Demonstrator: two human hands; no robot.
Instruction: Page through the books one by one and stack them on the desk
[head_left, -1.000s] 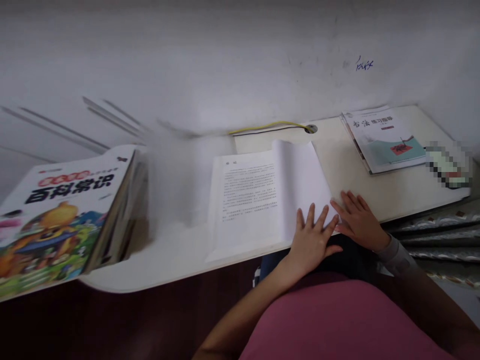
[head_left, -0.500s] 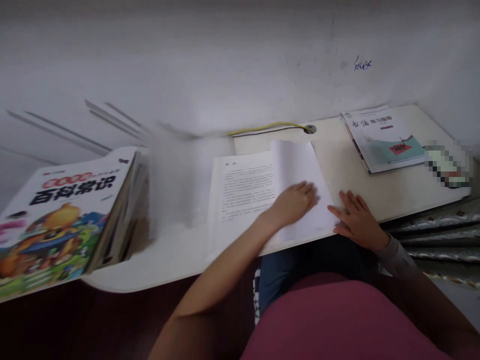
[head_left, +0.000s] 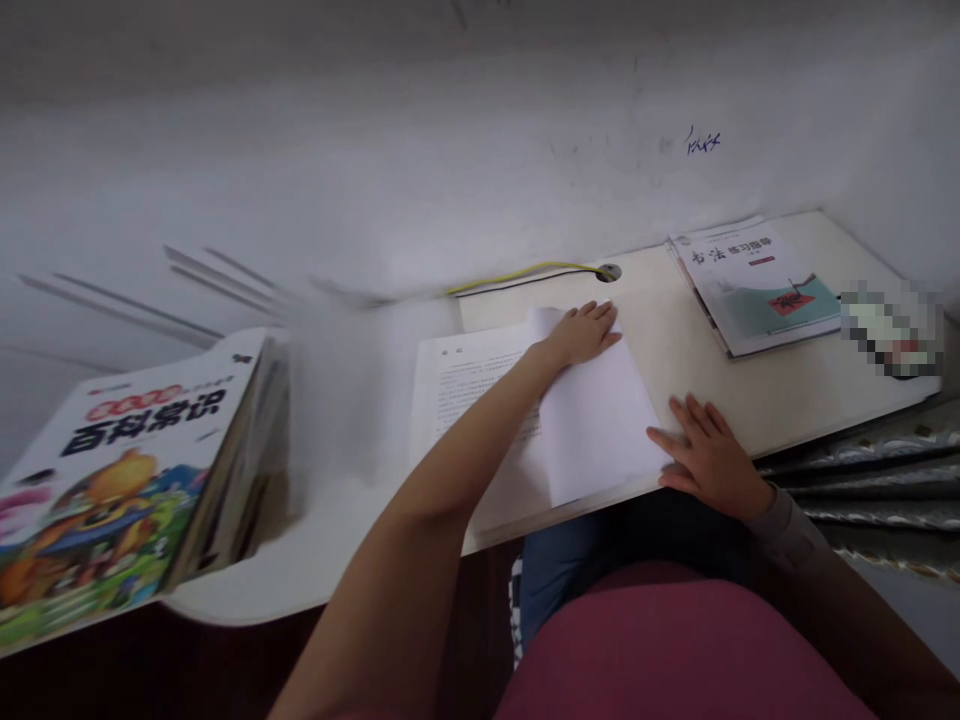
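Note:
An open book of white printed pages (head_left: 592,420) lies on the pale desk (head_left: 720,390) in front of me. My left hand (head_left: 585,332) reaches across it and rests flat, fingers stretched out, on the far top edge of the right-hand page. My right hand (head_left: 705,455) lies flat on the desk at the book's lower right corner, fingers spread, touching the page edge. Neither hand holds anything. The left page shows printed text, partly hidden by my left forearm.
A stack of books topped by a colourful cartoon cover (head_left: 112,470) stands at the left desk edge. A thin workbook with a teal picture (head_left: 757,285) lies at the back right. A yellow cable (head_left: 525,272) runs to a desk grommet (head_left: 609,272) by the white wall.
My left hand has slid from the book's near right corner up across the page to its far top edge. My right hand has stayed in place.

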